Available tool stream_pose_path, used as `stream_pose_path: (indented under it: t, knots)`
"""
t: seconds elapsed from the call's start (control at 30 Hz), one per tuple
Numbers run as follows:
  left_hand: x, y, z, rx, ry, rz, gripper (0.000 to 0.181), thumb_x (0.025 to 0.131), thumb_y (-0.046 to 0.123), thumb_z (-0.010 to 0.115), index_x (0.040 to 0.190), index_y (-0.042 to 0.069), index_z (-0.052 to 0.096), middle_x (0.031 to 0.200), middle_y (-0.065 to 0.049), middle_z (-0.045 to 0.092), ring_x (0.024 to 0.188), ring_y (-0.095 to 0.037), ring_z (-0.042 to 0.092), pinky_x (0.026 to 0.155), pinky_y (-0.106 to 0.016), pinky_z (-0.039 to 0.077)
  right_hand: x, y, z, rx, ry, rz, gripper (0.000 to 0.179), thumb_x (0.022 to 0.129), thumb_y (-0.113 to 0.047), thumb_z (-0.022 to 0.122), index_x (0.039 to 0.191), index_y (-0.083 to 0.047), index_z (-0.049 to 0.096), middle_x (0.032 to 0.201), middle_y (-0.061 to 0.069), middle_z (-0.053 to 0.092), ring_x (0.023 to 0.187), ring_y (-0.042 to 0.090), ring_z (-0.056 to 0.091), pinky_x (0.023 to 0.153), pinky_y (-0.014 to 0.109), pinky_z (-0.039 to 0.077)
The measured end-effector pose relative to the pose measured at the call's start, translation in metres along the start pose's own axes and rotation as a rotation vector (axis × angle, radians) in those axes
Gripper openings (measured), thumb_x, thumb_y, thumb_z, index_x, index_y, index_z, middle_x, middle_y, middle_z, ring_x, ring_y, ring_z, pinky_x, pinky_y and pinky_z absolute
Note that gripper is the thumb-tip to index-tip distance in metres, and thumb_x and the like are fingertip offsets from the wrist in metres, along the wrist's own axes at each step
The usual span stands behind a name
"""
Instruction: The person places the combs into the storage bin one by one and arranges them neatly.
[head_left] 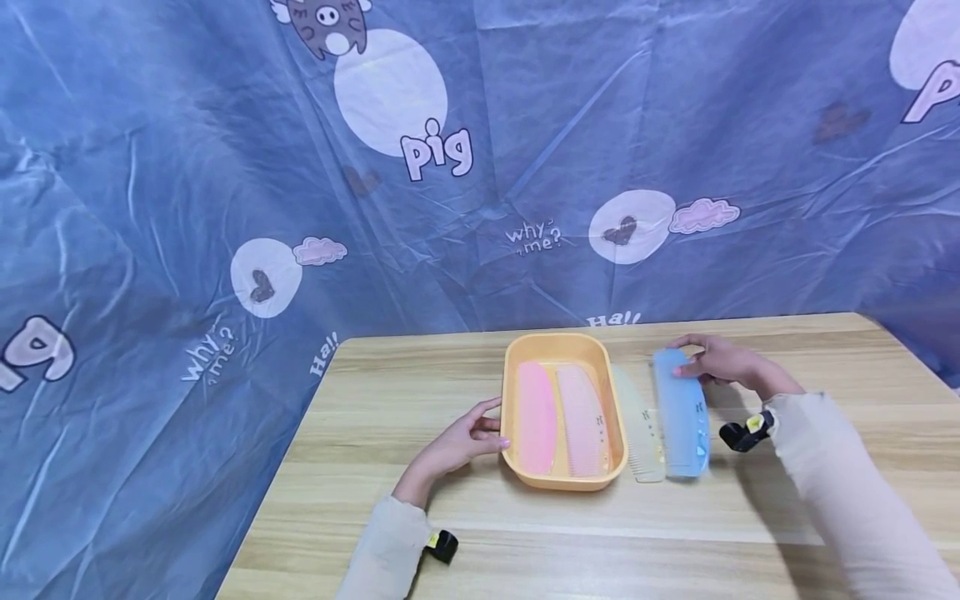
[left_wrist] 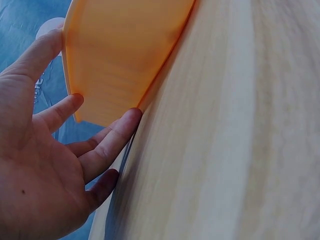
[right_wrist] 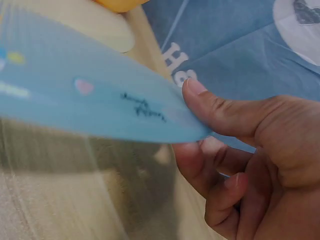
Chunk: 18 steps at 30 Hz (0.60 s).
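Note:
My right hand (head_left: 723, 364) pinches a translucent blue comb (head_left: 678, 417) by its far end, thumb on its upper face and fingers beneath; the right wrist view shows this comb (right_wrist: 90, 95) raised off the tabletop. A pale yellow-green comb (head_left: 647, 446) lies on the table between the blue comb and an orange plastic bin (head_left: 558, 340). Inside the bin are a bright pink comb (head_left: 537, 421) on the left and a pale pink comb (head_left: 581, 417) on the right. My left hand (head_left: 468, 435) touches the bin's left outer wall (left_wrist: 120, 60) with fairly straight fingers.
All of this is on a light wood-grain table (head_left: 405, 367). A blue printed cloth (head_left: 480, 275) hangs behind the table and down its left side. Black wrist cameras (head_left: 745, 433) are strapped over both sleeves.

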<state>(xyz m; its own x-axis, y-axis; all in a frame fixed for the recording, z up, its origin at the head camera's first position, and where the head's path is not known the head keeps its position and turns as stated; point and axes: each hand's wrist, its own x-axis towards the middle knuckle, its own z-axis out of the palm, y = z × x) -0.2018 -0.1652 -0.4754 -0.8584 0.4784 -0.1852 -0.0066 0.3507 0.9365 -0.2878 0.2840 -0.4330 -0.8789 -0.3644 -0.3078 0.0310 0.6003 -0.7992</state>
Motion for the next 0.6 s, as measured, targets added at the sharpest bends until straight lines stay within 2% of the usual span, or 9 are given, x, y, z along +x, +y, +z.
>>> stream_pose_path:
  t: [0.23,0.47,0.6]
  knots:
    - [0.0,0.0,0.0,0.007,0.005,-0.004,0.075,0.089,0.025,0.069,0.152,0.018,0.029,0.131,-0.018,0.054,0.114,-0.027,0.058,0.103,-0.047,0.042,-0.005,-0.009,-0.008,0.089,0.055,-0.027,0.07,0.091,-0.019,0.066,0.145,0.004,0.027,0.062,-0.009,0.047,0.051,0.005,0.042,0.046,0.02,0.031]
    - [0.001,-0.002,-0.001,0.019,0.007,0.004,0.076,0.089,0.027,0.07,0.153,0.018,0.028,0.131,-0.018,0.055,0.114,-0.026,0.058,0.103,-0.044,0.044,-0.007,-0.018,-0.009,0.137,0.11,-0.036,0.071,0.092,-0.023,0.066,0.146,0.0,0.026,0.07,-0.01,0.065,0.058,0.009,0.057,0.048,0.021,0.035]
    - [0.001,-0.003,-0.001,0.021,0.003,-0.001,0.077,0.089,0.029,0.07,0.153,0.019,0.028,0.131,-0.017,0.054,0.114,-0.025,0.058,0.102,-0.042,0.044,-0.008,-0.024,-0.007,0.171,0.127,-0.057,0.069,0.093,-0.02,0.064,0.146,-0.001,0.025,0.071,-0.011,0.066,0.06,0.008,0.057,0.05,0.021,0.038]
